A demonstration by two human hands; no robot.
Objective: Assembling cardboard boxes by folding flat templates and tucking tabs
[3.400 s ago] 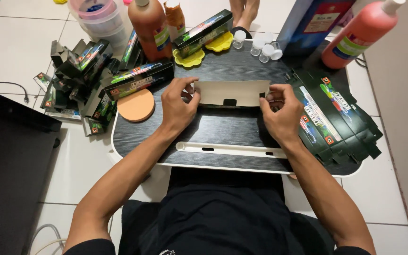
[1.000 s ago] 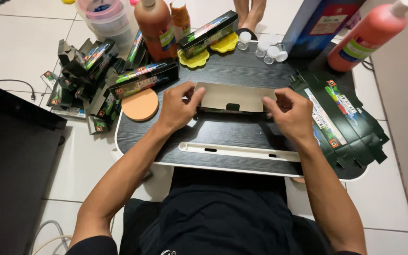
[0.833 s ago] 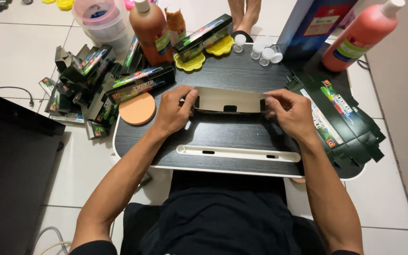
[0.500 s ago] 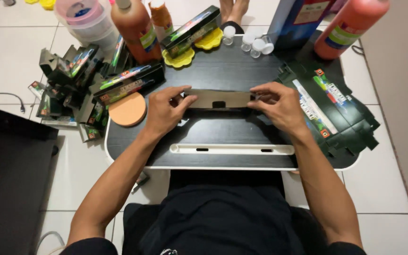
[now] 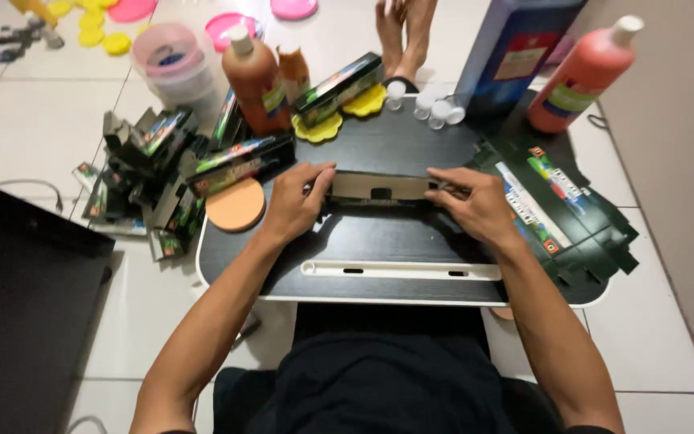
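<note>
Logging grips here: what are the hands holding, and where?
A long, pale flattened cardboard box: left hand grips its left end, right hand its right end.

White tiled floor (glossy); beige wall

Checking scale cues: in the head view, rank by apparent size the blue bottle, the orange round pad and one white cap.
1. blue bottle, cropped at the frame top
2. orange round pad
3. white cap

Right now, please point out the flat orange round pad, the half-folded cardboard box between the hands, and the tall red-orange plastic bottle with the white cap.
flat orange round pad (image 5: 235,204), head view, centre.
half-folded cardboard box (image 5: 379,186), head view, pale inner panel.
tall red-orange plastic bottle (image 5: 584,76), head view, body.
</note>
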